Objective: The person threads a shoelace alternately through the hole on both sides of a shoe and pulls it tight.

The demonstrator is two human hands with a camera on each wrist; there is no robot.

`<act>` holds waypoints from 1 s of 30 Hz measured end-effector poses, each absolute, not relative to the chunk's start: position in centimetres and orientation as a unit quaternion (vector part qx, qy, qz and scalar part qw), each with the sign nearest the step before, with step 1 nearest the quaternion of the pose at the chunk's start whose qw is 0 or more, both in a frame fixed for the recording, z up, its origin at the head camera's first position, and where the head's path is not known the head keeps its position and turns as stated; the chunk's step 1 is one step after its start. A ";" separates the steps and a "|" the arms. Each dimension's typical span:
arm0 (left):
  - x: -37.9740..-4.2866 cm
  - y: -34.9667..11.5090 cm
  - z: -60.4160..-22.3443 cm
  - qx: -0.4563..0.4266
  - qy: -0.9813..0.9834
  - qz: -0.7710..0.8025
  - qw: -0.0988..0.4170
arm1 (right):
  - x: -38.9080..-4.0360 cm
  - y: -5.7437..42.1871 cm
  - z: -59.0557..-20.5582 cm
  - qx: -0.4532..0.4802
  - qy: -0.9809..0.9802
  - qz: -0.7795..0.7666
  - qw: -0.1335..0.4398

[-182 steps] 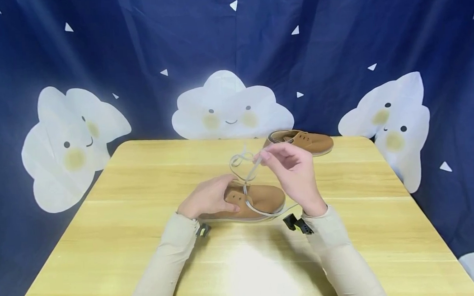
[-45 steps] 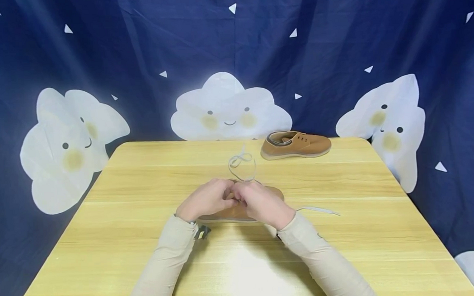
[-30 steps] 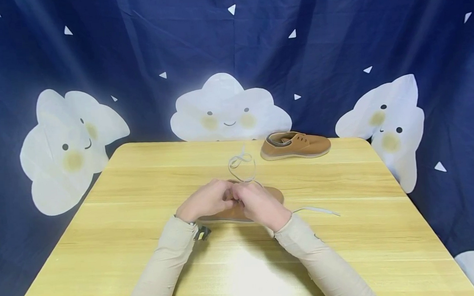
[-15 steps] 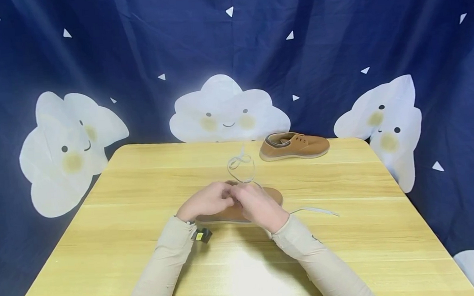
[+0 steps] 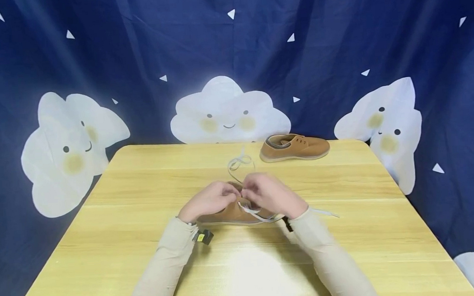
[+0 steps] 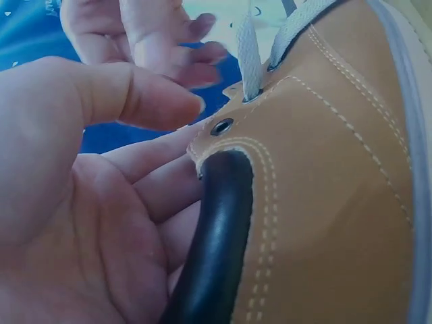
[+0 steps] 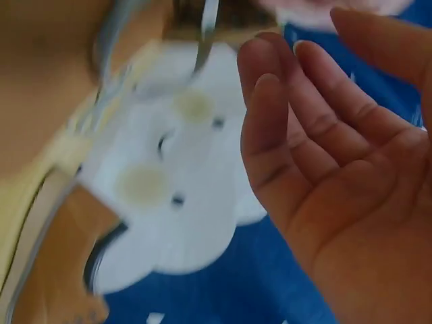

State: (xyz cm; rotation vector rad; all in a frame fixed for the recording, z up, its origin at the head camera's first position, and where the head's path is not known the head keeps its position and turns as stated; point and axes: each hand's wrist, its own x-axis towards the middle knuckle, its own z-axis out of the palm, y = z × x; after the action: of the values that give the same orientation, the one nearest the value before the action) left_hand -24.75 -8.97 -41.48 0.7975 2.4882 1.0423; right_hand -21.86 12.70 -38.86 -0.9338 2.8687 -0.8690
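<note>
A brown shoe (image 5: 225, 215) lies on the table, toe to the right, partly hidden by both hands. My left hand (image 5: 208, 201) grips it near the opening; in the left wrist view its fingers (image 6: 172, 165) lie behind the eyelet flap and the thumb is raised beside it. A pale shoelace (image 6: 248, 57) runs through eyelets, while the eyelet (image 6: 221, 126) nearest the dark collar shows no lace. My right hand (image 5: 273, 194) is just above the shoe's front, close to the left fingertips. In the right wrist view, its fingers are loosely bent with nothing between them.
A second brown shoe (image 5: 298, 148) without visible lace stands at the back right of the wooden table (image 5: 104, 246). One lace part loops (image 5: 238, 163) on the table behind the shoe; the other lace end (image 5: 326, 212) stretches to the right. A dark blue cloud-patterned curtain (image 5: 134, 59) hangs behind.
My right hand has lifted from the eyelets and moved slightly right and away from me, uncovering lace at the shoe's near side. My left hand stays at the shoe.
</note>
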 end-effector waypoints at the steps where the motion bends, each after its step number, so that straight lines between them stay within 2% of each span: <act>1: -24.7 -8.9 -41.5 0.280 0.874 0.365 0.159 | -22.1 13.4 -38.7 -0.286 0.917 -0.277 0.001; 3: -24.7 -8.9 -41.5 0.278 0.874 0.369 0.151 | -22.5 14.8 -38.7 -0.264 0.930 -0.255 0.017; 10: -24.5 -8.9 -41.4 0.260 0.872 0.403 0.100 | -23.4 16.7 -39.9 -0.231 0.943 -0.171 0.168; 17: -24.4 -8.8 -40.5 0.219 0.836 0.495 0.087 | -23.6 16.2 -40.4 -0.218 0.946 -0.169 0.171; 30: -22.6 -9.2 -37.4 0.256 0.717 0.645 0.067 | -23.7 16.1 -40.3 -0.218 0.952 -0.145 0.158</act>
State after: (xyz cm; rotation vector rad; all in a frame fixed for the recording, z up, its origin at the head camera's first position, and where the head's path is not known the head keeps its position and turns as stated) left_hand -22.62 -9.24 -37.36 0.7706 2.1617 1.9426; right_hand -23.65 16.13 -40.33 -0.6227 2.7229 -0.4160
